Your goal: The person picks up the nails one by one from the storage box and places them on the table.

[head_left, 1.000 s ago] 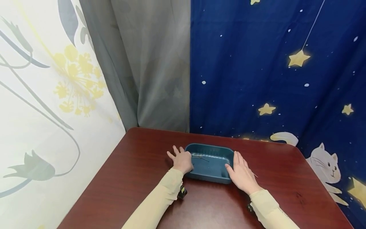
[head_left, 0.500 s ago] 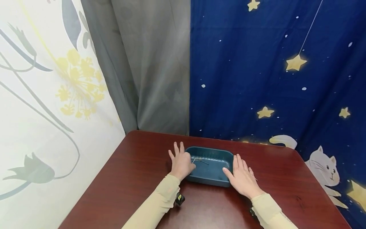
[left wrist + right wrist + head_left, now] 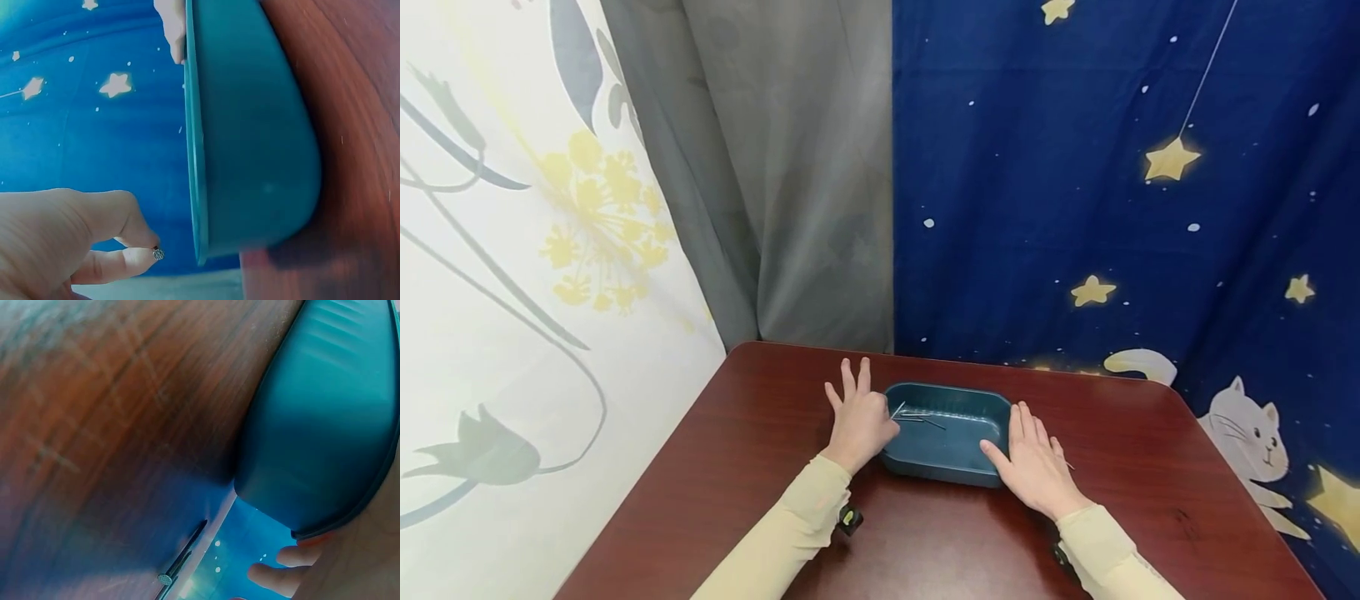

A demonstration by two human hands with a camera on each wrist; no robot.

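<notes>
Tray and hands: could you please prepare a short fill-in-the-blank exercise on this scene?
The ____ hand pinches a nail.
The other hand touches the tray at its ____ end in the head view.
The tray stands on a red-brown ____.
The curtain with stars is ____.

Missing words: left; right; table; blue.

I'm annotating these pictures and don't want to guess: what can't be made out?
Held nail: left wrist view, shaft hidden behind its own head and the left hand.
Nails in the tray: head view, too small and overlapping to count.
Loose nails: right wrist view, one cut off by the bottom edge; head view, mostly hidden by the right hand.
Tray's inside: both wrist views, hidden by its wall.
</notes>
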